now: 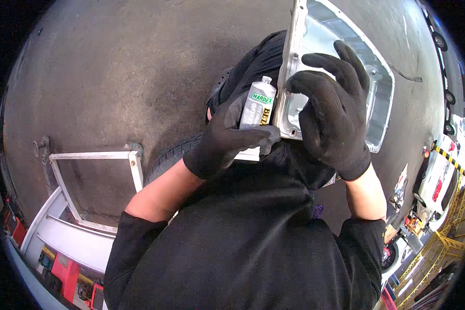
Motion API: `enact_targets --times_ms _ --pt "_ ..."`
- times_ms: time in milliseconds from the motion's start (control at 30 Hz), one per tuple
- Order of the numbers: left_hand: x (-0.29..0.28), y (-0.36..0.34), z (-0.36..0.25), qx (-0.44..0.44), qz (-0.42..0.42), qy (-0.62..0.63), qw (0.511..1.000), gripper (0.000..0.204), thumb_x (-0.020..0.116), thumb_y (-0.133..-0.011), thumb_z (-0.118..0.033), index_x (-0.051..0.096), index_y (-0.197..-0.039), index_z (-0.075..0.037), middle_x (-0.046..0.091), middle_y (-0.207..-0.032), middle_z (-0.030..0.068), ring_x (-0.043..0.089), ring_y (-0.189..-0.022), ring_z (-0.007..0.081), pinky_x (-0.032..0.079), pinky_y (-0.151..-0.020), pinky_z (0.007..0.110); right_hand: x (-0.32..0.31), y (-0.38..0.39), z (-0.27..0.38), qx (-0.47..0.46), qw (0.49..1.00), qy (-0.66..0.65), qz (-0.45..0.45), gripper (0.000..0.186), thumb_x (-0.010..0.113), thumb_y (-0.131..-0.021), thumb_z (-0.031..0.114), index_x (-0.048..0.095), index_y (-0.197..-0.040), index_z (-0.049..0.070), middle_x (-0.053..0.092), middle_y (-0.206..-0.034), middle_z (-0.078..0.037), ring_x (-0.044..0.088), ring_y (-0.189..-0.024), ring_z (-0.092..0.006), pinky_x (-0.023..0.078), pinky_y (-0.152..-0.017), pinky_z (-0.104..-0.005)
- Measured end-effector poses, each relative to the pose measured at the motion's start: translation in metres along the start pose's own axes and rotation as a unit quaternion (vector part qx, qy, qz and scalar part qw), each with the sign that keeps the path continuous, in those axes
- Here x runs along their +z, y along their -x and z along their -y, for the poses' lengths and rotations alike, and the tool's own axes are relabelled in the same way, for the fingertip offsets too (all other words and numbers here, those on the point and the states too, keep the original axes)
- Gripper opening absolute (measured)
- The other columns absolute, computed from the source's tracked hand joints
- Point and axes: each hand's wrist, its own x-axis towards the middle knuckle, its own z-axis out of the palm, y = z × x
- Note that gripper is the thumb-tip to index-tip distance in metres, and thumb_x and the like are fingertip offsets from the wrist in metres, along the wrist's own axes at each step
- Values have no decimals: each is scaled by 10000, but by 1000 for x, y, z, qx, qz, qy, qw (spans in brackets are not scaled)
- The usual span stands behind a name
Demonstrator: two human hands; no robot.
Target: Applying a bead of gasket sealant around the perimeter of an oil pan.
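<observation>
My left hand (231, 137), in a black glove, is wrapped round a silver squeeze tube (256, 111) with a green band and its nozzle end up. The thumb presses across the tube's lower part. Beside it, a metal oil pan (323, 23) stands tilted by my legs, its hollow side showing and bolt holes along its flange. My right hand (338, 111), gloved too, is over the pan with fingers bent and apart, and nothing shows between them. Whether its fingertips touch the pan I cannot tell.
A white metal frame (95, 155) stands at the left, with a white panel (77, 237) and red equipment (64, 274) below it. Several parked vehicles (436, 186) line the right, near a yellow-and-black striped bar (449, 159) and yellow railings (436, 258). Grey concrete floor (139, 67) spreads ahead.
</observation>
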Motion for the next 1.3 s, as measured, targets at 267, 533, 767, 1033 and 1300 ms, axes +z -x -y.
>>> enact_targets --times_ms 267,533,767,1033,1300 --pt "2 1 -4 -10 -4 -13 1000 624 772 -851 -127 508 -1407 -23 708 -1012 77 694 -818 154 575 -720 305 -3 -1 -7 36 997 -58 -22 378 517 -670 -6 693 -1002 37 729 -1034 -127 670 -1179 -346 370 -1193 -575" --pt "6 3 -1 11 11 -7 1000 493 730 -914 -157 527 -1338 -8 695 -948 79 669 -754 150 552 -705 296 -4 2 -1 24 999 -28 -18 407 540 -658 5 704 -1028 45 731 -1075 -131 653 -1209 -348 359 -1200 -582" --pt "4 4 -2 1 20 -6 1000 441 708 -931 -163 537 -1308 -11 688 -925 68 666 -751 150 553 -700 302 -10 1 8 22 999 -21 -9 401 575 -663 19 710 -1038 54 727 -1115 -136 633 -1226 -372 355 -1203 -580" --pt "5 5 -3 2 7 -17 1000 421 704 -931 -123 545 -1308 -24 687 -911 60 669 -753 145 556 -694 299 -11 2 14 -3 1000 -1 -3 369 603 -668 39 721 -1014 91 723 -1147 -143 614 -1248 -394 356 -1192 -573" --pt "1 4 -4 -6 25 -22 999 568 694 -907 -125 481 -1426 -42 697 -866 118 690 -726 206 562 -652 345 -16 9 4 17 999 -15 -27 368 563 -684 4 736 -1003 64 744 -1105 -137 647 -1223 -377 357 -1203 -579"
